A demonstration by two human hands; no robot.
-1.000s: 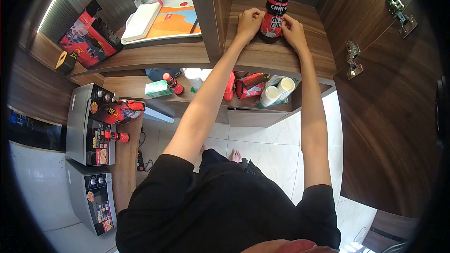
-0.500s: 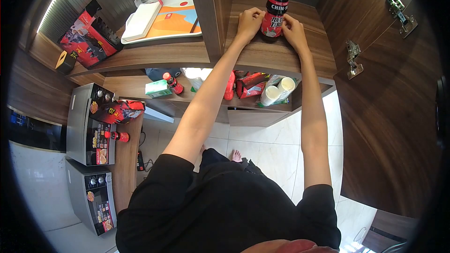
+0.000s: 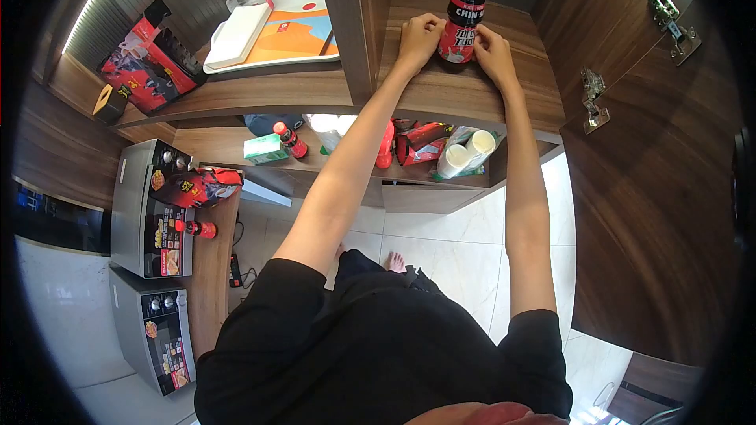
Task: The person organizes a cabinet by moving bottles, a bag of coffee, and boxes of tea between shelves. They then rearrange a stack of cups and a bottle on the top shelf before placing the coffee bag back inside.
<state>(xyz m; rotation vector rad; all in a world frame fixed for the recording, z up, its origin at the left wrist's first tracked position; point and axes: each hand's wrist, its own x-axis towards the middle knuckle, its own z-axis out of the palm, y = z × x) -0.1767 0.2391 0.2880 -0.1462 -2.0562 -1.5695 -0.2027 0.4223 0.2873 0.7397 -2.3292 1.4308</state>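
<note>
A dark soy sauce bottle point(image 3: 464, 20) with a red cap and a red label stands upright on the wooden cabinet shelf. At its left side my left hand point(image 3: 420, 39) has its fingers curled in, the fingertips against the label. My right hand point(image 3: 494, 53) mirrors it on the right side, thumb and fingers closed at the label's edge. The bottle is gripped between the two hands. Its base appears to rest on the shelf.
An open cabinet door point(image 3: 654, 189) with metal hinges point(image 3: 596, 100) fills the right. A white tray point(image 3: 276, 67) and a red-black bag point(image 3: 150, 67) occupy the left shelf. Below are paper cups point(image 3: 466, 155), a small red-capped bottle point(image 3: 290, 140) and microwaves point(image 3: 153, 212).
</note>
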